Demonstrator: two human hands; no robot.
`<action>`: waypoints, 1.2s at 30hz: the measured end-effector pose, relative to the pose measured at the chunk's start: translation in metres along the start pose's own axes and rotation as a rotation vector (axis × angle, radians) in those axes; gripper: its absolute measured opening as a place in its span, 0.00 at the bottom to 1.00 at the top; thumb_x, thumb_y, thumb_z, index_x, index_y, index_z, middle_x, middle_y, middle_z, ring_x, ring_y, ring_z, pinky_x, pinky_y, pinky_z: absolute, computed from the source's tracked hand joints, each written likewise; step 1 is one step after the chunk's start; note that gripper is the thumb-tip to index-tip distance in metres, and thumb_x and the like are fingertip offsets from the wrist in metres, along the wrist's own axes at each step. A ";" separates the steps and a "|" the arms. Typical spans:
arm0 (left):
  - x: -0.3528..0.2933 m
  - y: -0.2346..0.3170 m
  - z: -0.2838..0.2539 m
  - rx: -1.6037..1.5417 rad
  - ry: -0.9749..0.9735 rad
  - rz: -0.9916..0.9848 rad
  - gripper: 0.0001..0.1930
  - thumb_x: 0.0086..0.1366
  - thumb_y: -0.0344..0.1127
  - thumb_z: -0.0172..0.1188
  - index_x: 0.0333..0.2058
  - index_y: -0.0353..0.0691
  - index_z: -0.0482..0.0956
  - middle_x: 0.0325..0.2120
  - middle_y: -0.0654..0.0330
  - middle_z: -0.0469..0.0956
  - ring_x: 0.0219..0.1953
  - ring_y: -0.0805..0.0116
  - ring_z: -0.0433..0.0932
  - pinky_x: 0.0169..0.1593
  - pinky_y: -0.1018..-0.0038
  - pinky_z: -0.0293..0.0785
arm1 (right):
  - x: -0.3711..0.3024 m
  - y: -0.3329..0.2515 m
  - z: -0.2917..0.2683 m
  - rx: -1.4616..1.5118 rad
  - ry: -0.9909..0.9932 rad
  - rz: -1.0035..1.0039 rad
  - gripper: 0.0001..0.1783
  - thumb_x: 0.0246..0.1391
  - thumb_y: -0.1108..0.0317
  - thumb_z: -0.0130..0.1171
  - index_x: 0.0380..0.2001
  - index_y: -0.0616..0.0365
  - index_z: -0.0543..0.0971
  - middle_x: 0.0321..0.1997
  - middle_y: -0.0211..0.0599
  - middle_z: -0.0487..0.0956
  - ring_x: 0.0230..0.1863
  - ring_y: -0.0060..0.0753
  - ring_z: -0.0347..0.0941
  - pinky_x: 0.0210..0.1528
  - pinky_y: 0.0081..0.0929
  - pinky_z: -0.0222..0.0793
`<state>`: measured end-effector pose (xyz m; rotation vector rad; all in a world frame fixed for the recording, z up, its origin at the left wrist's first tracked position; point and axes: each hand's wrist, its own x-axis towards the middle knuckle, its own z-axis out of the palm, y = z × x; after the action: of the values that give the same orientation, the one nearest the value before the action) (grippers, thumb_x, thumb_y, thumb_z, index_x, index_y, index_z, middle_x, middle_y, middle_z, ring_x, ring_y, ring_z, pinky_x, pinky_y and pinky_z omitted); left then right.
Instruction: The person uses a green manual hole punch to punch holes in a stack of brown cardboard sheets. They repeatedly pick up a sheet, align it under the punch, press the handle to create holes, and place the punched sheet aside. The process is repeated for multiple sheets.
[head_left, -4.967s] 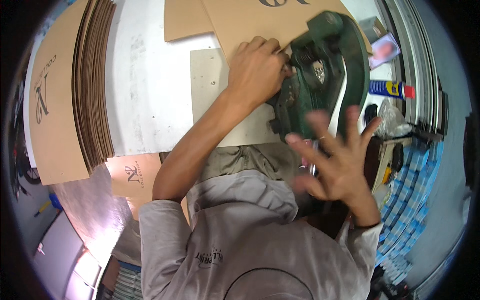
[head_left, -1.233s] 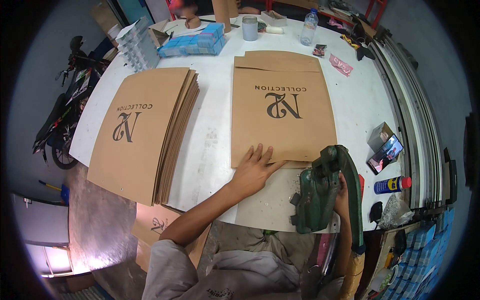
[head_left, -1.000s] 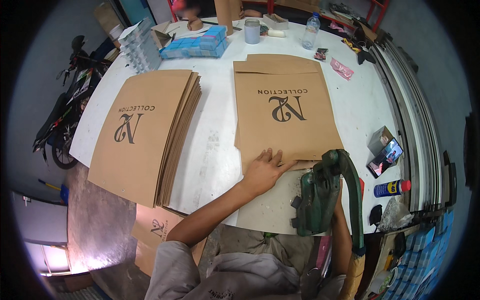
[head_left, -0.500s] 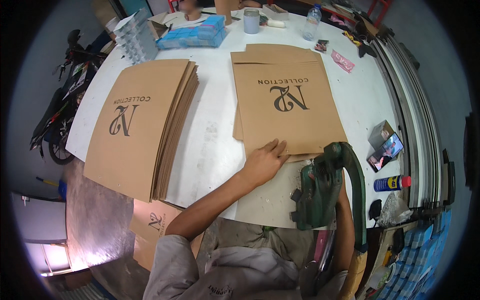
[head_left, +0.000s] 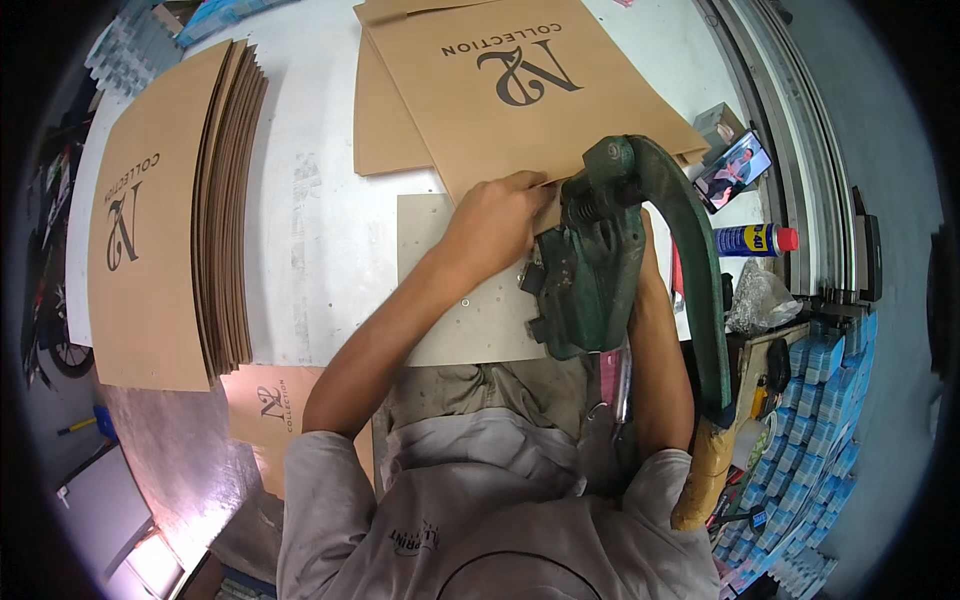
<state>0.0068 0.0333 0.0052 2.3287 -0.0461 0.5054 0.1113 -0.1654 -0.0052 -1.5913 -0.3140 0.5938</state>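
Observation:
A brown paper bag (head_left: 470, 110) with dark print lies tilted on the table, its near edge at the jaws of a green metal press (head_left: 590, 260). My left hand (head_left: 495, 222) is closed on that near edge, fingers bent beside the press head. My right forearm (head_left: 662, 360) comes up behind the press, which hides the right hand's fingers. Under the top bag, other brown bags (head_left: 385, 130) show at the left. A beige board (head_left: 470, 315) lies beneath my left wrist, at the table's near edge.
A thick stack of brown bags (head_left: 150, 220) stands on the left. To the right are a phone (head_left: 735, 172) leaning on a small box, a blue spray can (head_left: 745, 240) with a red cap, and crumpled clear plastic (head_left: 760, 300). The press's long curved handle (head_left: 705, 290) reaches toward me.
The view has shifted, so the table sits higher and further left. The top bag has turned askew over those beneath. My left hand has gone from resting on the bag to gripping its near edge.

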 end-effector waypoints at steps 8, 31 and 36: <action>-0.017 0.014 0.011 0.126 -0.004 -0.041 0.15 0.56 0.35 0.72 0.42 0.36 0.87 0.41 0.57 0.78 0.46 0.53 0.78 0.51 0.61 0.75 | -0.006 -0.017 -0.014 -0.158 0.027 0.028 0.30 0.63 0.47 0.54 0.58 0.58 0.76 0.60 0.47 0.75 0.57 0.51 0.71 0.61 0.53 0.61; 0.000 -0.007 -0.003 0.348 0.029 0.038 0.08 0.62 0.32 0.64 0.37 0.35 0.86 0.41 0.52 0.82 0.43 0.51 0.83 0.47 0.57 0.81 | -0.104 -0.105 -0.068 -0.603 0.076 -0.432 0.22 0.74 0.59 0.44 0.60 0.60 0.77 0.58 0.45 0.79 0.58 0.40 0.76 0.63 0.32 0.68; -0.002 -0.031 -0.051 0.041 0.501 0.004 0.09 0.61 0.23 0.62 0.40 0.31 0.84 0.40 0.50 0.85 0.42 0.54 0.85 0.47 0.65 0.81 | -0.070 0.016 -0.078 -0.928 0.172 -0.274 0.12 0.56 0.81 0.59 0.44 0.65 0.81 0.39 0.42 0.80 0.35 0.31 0.77 0.39 0.28 0.74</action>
<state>-0.0072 0.0904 0.0167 2.1766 0.1988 1.0823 0.0935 -0.2701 -0.0065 -2.4089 -0.7322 0.0673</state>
